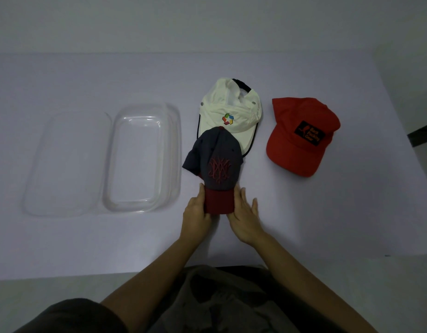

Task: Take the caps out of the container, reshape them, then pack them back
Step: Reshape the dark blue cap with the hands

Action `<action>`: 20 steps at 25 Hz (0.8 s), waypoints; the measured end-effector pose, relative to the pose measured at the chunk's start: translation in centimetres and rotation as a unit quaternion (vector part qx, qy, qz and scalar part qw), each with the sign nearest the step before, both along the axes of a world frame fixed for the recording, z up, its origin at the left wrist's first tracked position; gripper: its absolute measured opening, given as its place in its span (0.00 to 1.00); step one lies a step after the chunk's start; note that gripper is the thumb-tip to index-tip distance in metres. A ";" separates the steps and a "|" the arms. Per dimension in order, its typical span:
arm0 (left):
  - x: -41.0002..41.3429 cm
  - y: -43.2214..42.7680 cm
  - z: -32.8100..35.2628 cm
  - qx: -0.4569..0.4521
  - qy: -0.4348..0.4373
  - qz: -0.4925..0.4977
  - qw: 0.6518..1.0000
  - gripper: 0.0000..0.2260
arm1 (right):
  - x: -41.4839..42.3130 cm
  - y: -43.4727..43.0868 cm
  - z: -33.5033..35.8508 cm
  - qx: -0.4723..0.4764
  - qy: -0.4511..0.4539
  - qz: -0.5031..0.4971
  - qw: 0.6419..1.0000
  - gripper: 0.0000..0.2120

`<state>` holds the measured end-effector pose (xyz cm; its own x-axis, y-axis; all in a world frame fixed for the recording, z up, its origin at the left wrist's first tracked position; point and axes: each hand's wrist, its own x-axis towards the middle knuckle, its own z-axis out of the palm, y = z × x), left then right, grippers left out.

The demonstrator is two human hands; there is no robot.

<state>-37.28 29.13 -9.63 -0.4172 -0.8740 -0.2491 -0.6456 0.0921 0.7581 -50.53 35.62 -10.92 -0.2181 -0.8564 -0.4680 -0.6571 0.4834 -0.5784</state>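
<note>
Both hands sit at the near edge of the pale bench (303, 224), clasping the dark red brim of the grey cap (218, 162). The left hand (195, 210) curls its fingers (202, 192) along one brim edge, with the fingertips tucked under and out of sight. The right hand (243, 216) presses the other edge, fingers spread. The cap's crown overlaps the white cap (228, 109), hiding part of its brim. The red cap (301, 135) lies apart to the right. The clear container (145, 157) stands empty, its lid (63, 164) hard to make out.
</note>
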 end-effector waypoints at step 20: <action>0.6 0.5 0.2 -0.043 -0.017 -0.004 0.999 0.27 | -0.7 1.4 0.8 -0.113 -0.086 -0.090 0.986 0.31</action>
<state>-36.72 29.65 -9.40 -0.4170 -0.8893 -0.1877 -0.6703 0.1615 0.7243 -51.18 36.98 -10.08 -0.3101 -0.8980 -0.3123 -0.4562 0.4287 -0.7798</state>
